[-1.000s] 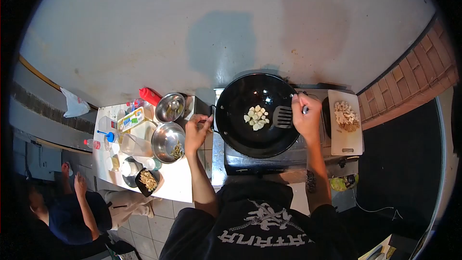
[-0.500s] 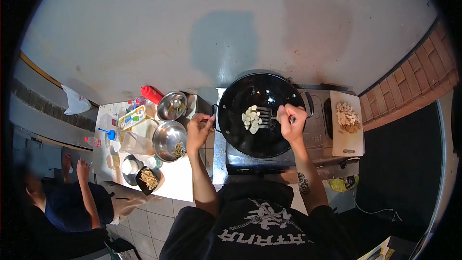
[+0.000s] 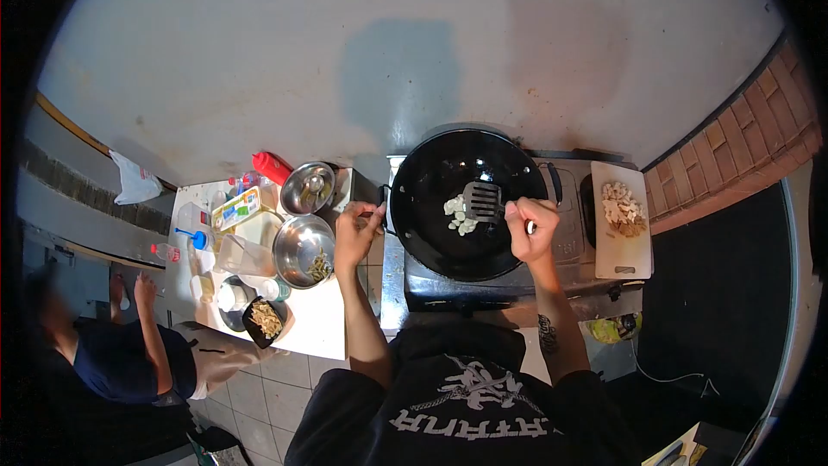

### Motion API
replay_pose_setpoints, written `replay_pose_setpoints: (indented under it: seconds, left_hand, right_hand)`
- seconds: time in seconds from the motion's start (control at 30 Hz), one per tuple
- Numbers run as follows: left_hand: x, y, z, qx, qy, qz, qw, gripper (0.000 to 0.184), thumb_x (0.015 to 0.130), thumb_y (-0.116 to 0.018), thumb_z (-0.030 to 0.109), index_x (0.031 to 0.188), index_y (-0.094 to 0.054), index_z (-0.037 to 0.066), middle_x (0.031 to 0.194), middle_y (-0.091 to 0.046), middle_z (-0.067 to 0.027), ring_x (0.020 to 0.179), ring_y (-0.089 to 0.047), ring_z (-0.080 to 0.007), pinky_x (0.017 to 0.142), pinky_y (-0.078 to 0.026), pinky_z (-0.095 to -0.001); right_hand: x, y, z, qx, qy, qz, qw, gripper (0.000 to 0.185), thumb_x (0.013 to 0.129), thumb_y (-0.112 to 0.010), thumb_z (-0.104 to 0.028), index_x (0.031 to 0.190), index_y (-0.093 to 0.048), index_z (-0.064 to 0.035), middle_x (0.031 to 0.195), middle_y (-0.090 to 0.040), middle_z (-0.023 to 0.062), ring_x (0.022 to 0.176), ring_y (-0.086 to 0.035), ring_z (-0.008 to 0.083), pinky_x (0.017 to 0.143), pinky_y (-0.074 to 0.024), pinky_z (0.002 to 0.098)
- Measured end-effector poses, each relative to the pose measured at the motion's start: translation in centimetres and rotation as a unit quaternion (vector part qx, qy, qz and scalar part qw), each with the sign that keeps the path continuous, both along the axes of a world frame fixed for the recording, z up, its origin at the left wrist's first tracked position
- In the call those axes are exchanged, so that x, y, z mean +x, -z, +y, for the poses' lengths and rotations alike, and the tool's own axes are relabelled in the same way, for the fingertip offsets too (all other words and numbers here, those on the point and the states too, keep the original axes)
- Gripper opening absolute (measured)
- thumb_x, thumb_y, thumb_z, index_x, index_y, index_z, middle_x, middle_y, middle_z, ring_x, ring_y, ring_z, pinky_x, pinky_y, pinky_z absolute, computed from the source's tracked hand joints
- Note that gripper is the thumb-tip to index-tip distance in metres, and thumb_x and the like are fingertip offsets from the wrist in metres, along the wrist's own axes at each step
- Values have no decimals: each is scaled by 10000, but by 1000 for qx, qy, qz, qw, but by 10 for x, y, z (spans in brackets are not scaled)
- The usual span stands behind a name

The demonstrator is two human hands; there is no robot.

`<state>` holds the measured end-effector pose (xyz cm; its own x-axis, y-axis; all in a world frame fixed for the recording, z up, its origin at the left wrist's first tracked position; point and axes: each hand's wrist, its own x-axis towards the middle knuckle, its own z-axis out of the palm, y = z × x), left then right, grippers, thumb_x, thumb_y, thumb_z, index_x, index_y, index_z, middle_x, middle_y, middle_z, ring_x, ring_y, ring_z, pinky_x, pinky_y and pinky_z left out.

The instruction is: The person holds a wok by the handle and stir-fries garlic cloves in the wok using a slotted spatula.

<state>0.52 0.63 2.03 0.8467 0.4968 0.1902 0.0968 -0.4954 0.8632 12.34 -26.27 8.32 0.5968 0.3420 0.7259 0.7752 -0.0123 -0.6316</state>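
A black wok (image 3: 431,242) sits on the stove, with pale chopped pieces (image 3: 461,216) near its middle. My right hand (image 3: 531,229) is closed on the handle of a slotted spatula (image 3: 485,202). The spatula's head lies over the right side of the pale pieces and partly hides them. At the wok's left edge, my left hand (image 3: 359,229) is closed on the wok's side handle (image 3: 385,200). The wok's other handle (image 3: 555,183) is free on the right.
Right of the stove, a cutting board (image 3: 623,255) bears chopped food. Left, a white table (image 3: 319,328) holds metal bowls (image 3: 297,237), a red bottle (image 3: 272,167), containers and a black dish (image 3: 264,323). A person (image 3: 129,358) is at the lower left.
The spatula first moved left to the pale pieces, then lifted slightly over them. My right hand moved with it. The wok shifted a little right, and the person at lower left shifted.
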Motion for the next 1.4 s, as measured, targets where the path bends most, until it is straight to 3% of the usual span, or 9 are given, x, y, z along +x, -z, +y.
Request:
replay_pose_setpoints:
  seconds: [0.07,0.2,0.43,0.5,0.63,0.73,0.93,1.23,1.4]
  left_hand:
    - [0,-3,-2,-14,-5,4,1000,255,849,-692,179,850,-621,-66,783,-599,-98,558,-610,-135,520,-455,-255]
    - [-1,-3,-3,-13,-6,0,1000,260,850,-690,180,853,-626,-71,785,-600,-101,559,-609,-137,513,-461,-252]
    - [-1,0,-3,-9,-1,-16,1000,264,851,-688,180,864,-627,-77,802,-589,-104,563,-606,-132,515,-459,-253]
    - [-1,0,-4,-14,-9,-15,1000,261,851,-689,179,866,-627,-74,808,-582,-101,564,-604,-130,520,-459,-253]
    - [-2,1,-3,1,-12,-21,1000,261,850,-690,179,864,-626,-73,795,-580,-92,568,-604,-126,521,-455,-249]
    - [-2,-1,-4,-47,-14,7,999,265,850,-691,181,862,-624,-75,786,-580,-85,572,-606,-124,524,-451,-247]
    - [-2,-2,-5,-5,-19,-3,1000,273,847,-695,187,857,-626,-77,787,-586,-86,575,-607,-124,527,-449,-246]
    - [-2,-3,-7,24,-29,-13,999,279,841,-698,211,870,-656,-63,786,-597,-115,577,-613,-150,548,-452,-266]
    - [-3,6,-4,57,-52,-19,997,316,822,-712,256,902,-676,-47,756,-594,-136,551,-590,-162,536,-434,-280]
  right_hand:
    - [3,6,-2,5,10,8,1000,340,757,-569,17,522,-332,-46,449,-274,45,356,-277,137,398,-203,302]
    - [10,20,-7,85,-34,74,993,321,760,-545,4,525,-331,-40,464,-277,38,374,-290,110,404,-211,289]
    - [16,31,-7,98,-10,106,989,355,790,-518,20,527,-290,-49,462,-304,14,377,-291,85,405,-213,275]
    - [17,33,2,293,-13,247,924,364,828,-468,41,541,-273,-69,468,-292,-19,390,-260,60,400,-189,257]
    - [16,36,8,359,9,307,881,342,856,-408,57,568,-282,-79,483,-265,-40,403,-216,42,387,-167,255]
    - [16,46,11,339,27,290,895,351,881,-374,29,561,-288,-89,455,-254,-21,363,-210,66,372,-167,250]
    - [7,53,11,257,32,290,921,348,867,-420,47,561,-300,-67,475,-314,-34,416,-295,25,397,-185,242]
    - [16,61,11,161,103,264,945,345,851,-474,26,553,-321,-58,474,-373,-25,423,-368,42,405,-235,240]
    - [10,46,13,206,47,262,942,359,862,-439,56,559,-294,-69,472,-335,-33,425,-327,31,406,-224,231]
